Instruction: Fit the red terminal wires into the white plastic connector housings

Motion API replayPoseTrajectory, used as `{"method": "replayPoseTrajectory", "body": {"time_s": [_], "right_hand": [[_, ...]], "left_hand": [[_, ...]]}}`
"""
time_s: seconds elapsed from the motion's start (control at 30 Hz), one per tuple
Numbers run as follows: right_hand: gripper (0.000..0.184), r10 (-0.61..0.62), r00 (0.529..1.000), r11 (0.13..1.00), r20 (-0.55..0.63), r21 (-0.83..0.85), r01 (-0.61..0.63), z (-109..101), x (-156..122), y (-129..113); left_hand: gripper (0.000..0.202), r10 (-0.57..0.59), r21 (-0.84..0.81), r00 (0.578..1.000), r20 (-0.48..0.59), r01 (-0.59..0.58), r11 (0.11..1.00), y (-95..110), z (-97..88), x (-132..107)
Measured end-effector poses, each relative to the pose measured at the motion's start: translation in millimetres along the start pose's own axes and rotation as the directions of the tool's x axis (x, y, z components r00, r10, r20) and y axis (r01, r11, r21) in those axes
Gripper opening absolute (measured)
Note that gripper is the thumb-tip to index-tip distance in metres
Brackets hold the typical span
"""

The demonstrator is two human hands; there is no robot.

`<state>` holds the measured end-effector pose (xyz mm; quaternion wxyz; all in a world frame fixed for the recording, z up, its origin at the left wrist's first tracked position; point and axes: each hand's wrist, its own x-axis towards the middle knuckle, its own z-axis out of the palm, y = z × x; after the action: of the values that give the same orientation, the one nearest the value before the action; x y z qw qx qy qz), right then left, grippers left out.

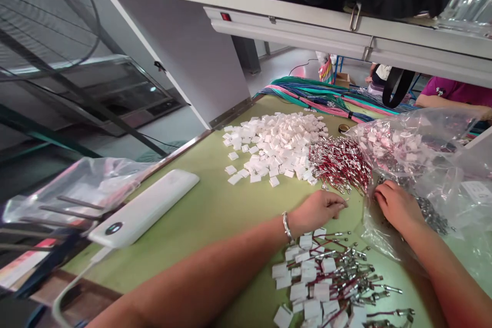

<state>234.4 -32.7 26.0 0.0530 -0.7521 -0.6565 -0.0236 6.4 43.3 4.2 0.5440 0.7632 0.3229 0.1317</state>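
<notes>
My left hand [317,211], with a bracelet at the wrist, is pinched closed over the green tabletop. A tiny thing shows at its fingertips, too small to name. Just beyond it lies a heap of short red wires with metal terminals [340,164]. My right hand [400,207] has its fingers curled together at the edge of a clear plastic bag [434,179], close to loose metal parts [432,215]; whatever it pinches is hidden. Below my left hand are white connector housings with red wires [313,292] fitted in them, their metal ends pointing right.
Loose white housings [277,143] form a pile mid-table. Bundled coloured cables [319,95] run along the back, near a tape roll [344,127]. A white power bank [146,210] with a cable lies left. A shelf [307,10] hangs overhead; another person's arm [442,101] shows behind.
</notes>
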Motion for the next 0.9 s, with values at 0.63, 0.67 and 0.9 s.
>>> {"method": "replayPoseTrajectory", "body": {"time_s": [0.63, 0.67, 0.9], "right_hand": [[0.017, -0.094, 0.960, 0.797, -0.264, 0.557, 0.231, 8.6, -23.8, -24.0], [0.017, -0.113, 0.952, 0.794, -0.284, 0.550, 0.258, 6.2, -25.7, -26.2], [0.018, -0.124, 0.975, 0.775, -0.182, 0.597, 0.210, -4.5, -39.4, -48.9]], "left_hand": [[0.029, 0.086, -0.137, 0.988, -0.127, -0.104, 0.985, -7.3, -1.6, -8.6], [0.028, 0.089, -0.146, 0.987, -0.133, -0.109, 0.983, -7.4, -1.0, -8.7], [0.034, 0.080, -0.384, 0.996, -0.049, -0.093, 0.919, -6.9, -2.8, -4.9]]}}
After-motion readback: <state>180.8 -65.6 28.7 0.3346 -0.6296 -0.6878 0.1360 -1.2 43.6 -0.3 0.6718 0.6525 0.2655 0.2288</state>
